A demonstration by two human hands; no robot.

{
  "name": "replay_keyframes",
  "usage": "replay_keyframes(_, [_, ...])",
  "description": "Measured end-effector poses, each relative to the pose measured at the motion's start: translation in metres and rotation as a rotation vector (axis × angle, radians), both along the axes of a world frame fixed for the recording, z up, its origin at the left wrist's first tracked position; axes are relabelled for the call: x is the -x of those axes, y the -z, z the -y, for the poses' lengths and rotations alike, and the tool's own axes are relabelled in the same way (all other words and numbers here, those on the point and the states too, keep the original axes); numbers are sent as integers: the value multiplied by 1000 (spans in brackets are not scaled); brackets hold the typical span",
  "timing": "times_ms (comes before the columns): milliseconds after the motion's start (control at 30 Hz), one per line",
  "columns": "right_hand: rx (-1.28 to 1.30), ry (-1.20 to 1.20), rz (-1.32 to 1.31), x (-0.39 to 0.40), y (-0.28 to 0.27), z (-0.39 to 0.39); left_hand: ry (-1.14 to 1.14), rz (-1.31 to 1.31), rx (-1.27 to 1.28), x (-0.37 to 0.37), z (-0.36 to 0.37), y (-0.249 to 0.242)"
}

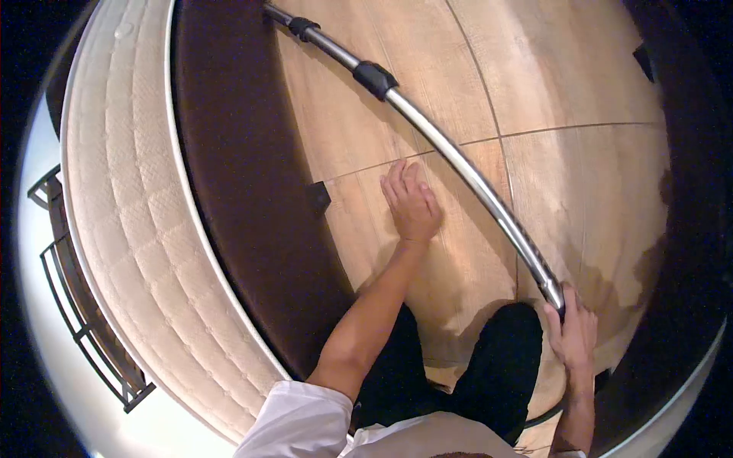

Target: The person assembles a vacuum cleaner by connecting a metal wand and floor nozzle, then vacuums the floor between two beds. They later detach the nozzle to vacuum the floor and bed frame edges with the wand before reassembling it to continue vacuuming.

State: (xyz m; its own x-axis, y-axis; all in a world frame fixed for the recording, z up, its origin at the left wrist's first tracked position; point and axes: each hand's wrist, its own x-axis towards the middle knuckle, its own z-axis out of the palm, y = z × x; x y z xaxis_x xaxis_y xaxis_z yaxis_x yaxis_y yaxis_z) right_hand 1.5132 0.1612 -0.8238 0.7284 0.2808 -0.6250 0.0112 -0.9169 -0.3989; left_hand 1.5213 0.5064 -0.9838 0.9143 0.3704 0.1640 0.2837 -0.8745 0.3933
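A silver vacuum cleaner tube (467,169) with black collars runs diagonally over the floor. My right hand (574,332) is wrapped round the black grip at its near end. The tube's far end passes beneath the dark brown bed base (237,145), so its head is hidden. Left of the tube, my left hand (414,204) is stretched out over the wood-look floor (565,61), fingers apart and nothing in them. It is close to a black bed foot (318,198) under the base's edge.
On the base lies a cream quilted mattress (141,191), along my left side. Another dark brown bed base (695,191) borders the floor on the right. A black hose (546,417) curves near my right forearm. Black metal rails (88,328) show at far left.
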Motion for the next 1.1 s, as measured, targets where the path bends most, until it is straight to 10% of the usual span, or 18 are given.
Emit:
replay_keyframes(67, [-9, 95, -314, 4, -8, 21, -32, -44, 4, 2, -2, 2])
replay_keyframes(333, [-3, 14, 181, 126, 14, 147, -23, -72, 0, 3, -6, 2])
replay_keyframes(400, [-76, 161, -234, 110, -9, 139, -24, -82, -14, 4, -8, 3])
replay_keyframes(867, [-81, -1, 208, -59, 30, -119, 39, -63, 156, -7, -32, -3])
replay_keyframes(967, [92, 98, -210, -60, 19, -76, -7, 62, 3, -62, -78, 0])
replay_keyframes(1100, [78, 151, 155, 22, 73, 67, -55, 167, -72, -153, -116, 13])
